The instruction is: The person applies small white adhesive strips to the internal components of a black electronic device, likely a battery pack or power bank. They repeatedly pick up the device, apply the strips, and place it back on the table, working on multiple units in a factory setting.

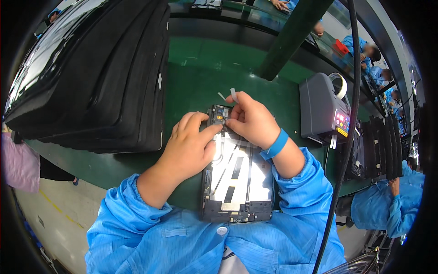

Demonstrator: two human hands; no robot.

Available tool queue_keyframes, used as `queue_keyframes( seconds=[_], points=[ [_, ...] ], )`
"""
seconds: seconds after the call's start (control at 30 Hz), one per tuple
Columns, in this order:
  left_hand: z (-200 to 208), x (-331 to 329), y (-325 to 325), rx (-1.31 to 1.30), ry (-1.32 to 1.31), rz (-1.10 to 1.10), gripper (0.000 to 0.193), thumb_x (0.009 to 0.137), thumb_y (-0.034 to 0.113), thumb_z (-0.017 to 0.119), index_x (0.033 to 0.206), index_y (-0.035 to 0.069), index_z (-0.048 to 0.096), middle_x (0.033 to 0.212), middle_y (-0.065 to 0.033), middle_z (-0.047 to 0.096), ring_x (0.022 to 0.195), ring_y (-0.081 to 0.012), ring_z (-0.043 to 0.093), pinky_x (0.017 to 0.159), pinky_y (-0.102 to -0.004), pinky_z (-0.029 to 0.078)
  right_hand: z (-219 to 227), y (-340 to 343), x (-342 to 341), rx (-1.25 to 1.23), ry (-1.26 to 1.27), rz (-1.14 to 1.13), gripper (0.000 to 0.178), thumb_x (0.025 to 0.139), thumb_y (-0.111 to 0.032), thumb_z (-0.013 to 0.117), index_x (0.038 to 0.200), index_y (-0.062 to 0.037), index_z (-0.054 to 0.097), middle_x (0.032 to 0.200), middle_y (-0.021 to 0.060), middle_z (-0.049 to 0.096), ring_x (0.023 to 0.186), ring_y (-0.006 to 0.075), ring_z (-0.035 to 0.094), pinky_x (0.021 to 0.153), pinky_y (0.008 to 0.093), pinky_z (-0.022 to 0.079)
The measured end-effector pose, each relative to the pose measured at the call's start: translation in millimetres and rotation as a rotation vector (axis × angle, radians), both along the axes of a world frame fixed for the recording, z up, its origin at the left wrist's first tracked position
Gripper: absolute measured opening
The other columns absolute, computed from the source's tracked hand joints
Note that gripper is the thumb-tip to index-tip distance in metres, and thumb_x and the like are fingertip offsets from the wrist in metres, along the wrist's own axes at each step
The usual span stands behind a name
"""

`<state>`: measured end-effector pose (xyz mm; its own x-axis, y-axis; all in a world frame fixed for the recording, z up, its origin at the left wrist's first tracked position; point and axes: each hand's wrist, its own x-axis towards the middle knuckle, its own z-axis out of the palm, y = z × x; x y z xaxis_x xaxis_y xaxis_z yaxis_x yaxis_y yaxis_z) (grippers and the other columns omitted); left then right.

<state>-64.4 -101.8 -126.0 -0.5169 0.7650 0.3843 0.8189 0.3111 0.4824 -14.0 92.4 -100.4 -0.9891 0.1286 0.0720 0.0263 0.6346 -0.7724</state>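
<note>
An opened tablet-like device (258, 182) lies lengthwise in front of me, with a black frame and a shiny silver inside. A small circuit area (221, 113) with an orange patch shows at its far end. My left hand (189, 144) rests on the left edge, its index fingertip pressing down near that circuit area. Curled over the same end is my right hand (255, 121), its thumb at the device. A short whitish tape strip (234, 95) sticks up at its index fingertip, and a thinner strip (221, 96) is beside it. The fingertips partly hide the spot they touch.
Black padded trays (114, 91) are stacked high at the left. A grey tape dispenser (319, 109) with a lit panel stands at the right, near more black trays (381, 146). A black cable (353, 91) hangs down the right side. Co-workers in blue sit beyond.
</note>
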Motion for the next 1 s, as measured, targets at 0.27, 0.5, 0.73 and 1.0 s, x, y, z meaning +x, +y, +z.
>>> queue_keyframes(
  seconds=[0.27,0.5,0.73,1.0],
  points=[
    [-1,1,-1,0.001,-0.008,0.006,0.036,0.074,0.007,0.059,0.11,0.006,0.063,0.116,-0.018,0.051,0.114,-0.0351,0.047,0.096,-0.0442,0.038,2,-6,4,0.053,-0.008,0.052,0.049,0.069,-0.01,0.074,0.112,-0.0026,0.052,0.071,0.0054,0.059,0.067,0.0216,0.06,0.06,0.0342,0.047],
    [-4,0,0,0.028,-0.044,0.008,0.033,0.076,0.01,0.06,0.108,0.007,0.064,0.114,-0.016,0.051,0.114,-0.0335,0.047,0.094,-0.0452,0.04,-4,-2,0,-0.034,-0.052,0.009,0.047,0.068,-0.007,0.073,0.111,-0.0015,0.054,0.071,0.0047,0.058,0.066,0.0201,0.06,0.06,0.0329,0.047],
    [-4,0,-1,0.053,-0.109,0.015,0.033,0.077,0.01,0.059,0.109,0.007,0.065,0.115,-0.0163,0.051,0.114,-0.0333,0.047,0.095,-0.0438,0.039,-13,6,-1,-0.233,-0.03,0.022,0.045,0.069,-0.004,0.071,0.111,0.0003,0.054,0.069,0.0041,0.057,0.063,0.0153,0.058,0.058,0.0297,0.047],
    [-5,0,1,0.051,-0.119,0.011,0.033,0.077,0.01,0.059,0.109,0.007,0.065,0.115,-0.0165,0.051,0.114,-0.0334,0.047,0.096,-0.0435,0.038,1,-8,2,0.048,-0.025,-0.025,0.045,0.069,-0.002,0.069,0.111,0.0013,0.053,0.069,0.0064,0.058,0.063,0.0184,0.059,0.059,0.0312,0.047]
  ],
)
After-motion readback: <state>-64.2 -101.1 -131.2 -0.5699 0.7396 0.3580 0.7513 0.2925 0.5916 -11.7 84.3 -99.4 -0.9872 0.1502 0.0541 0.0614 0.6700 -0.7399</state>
